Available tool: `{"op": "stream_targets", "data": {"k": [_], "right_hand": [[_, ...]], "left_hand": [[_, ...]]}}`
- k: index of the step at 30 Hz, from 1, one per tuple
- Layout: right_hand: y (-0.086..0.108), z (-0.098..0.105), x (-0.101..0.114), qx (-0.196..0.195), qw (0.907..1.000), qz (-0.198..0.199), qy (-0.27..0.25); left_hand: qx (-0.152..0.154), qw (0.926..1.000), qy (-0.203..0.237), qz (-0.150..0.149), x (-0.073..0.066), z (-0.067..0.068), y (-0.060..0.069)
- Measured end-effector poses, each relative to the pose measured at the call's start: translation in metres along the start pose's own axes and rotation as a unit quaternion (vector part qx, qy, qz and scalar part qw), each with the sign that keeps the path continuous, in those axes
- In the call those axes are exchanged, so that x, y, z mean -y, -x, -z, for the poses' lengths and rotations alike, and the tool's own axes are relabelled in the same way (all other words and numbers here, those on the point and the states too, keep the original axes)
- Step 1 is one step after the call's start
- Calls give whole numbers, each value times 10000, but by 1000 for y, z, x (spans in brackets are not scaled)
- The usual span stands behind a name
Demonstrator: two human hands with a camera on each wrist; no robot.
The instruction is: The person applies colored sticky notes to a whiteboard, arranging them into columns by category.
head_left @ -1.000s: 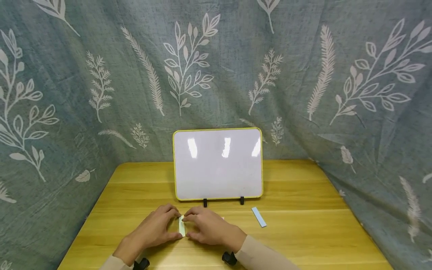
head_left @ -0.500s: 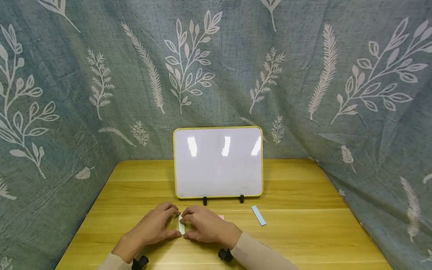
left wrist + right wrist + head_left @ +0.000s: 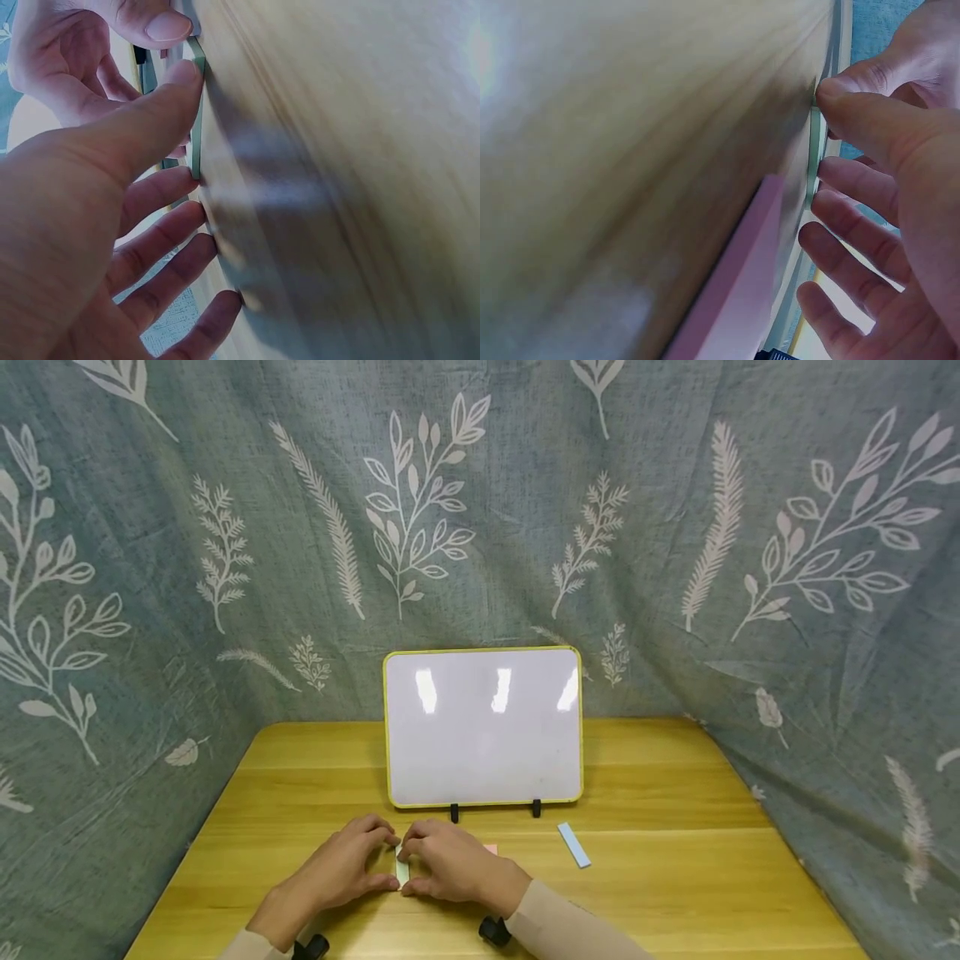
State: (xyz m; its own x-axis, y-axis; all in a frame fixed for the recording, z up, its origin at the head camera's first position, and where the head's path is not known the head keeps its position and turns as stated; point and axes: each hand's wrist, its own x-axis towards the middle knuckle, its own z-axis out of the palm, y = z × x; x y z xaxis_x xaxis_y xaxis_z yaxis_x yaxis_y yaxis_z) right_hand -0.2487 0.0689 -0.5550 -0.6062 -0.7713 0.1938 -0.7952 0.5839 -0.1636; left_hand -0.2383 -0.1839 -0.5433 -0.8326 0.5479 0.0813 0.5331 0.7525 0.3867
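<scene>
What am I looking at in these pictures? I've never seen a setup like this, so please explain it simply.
There is no machine: these are a person's bare hands at work. The wide picture comes from a camera worn on the head, looking forward and down. The two close-ups come from a camera on each wrist.

The left hand and right hand face each other, both holding a small pale green strip between thumb and fingers.

On the wooden table, a pink piece is partly hidden by the right hand in the wide picture, and a blue strip lies farther right. Behind the hands stands a yellow-edged whiteboard on black feet.
</scene>
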Motion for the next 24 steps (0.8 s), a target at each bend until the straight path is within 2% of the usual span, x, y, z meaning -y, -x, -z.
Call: {"op": "stream_targets", "data": {"k": [11,18,24], "right_hand": [[-4,0,3,62,10000,16,47],[-3,4,5,-31,9998,139,147],[-5,5,4,77,9999,56,136]], "left_hand": [[-74,10000,-11,25,2,-2,3],[-150,9999,59,26,2,-4,1],[-182,9998,82,56,1,-4,1]]}}
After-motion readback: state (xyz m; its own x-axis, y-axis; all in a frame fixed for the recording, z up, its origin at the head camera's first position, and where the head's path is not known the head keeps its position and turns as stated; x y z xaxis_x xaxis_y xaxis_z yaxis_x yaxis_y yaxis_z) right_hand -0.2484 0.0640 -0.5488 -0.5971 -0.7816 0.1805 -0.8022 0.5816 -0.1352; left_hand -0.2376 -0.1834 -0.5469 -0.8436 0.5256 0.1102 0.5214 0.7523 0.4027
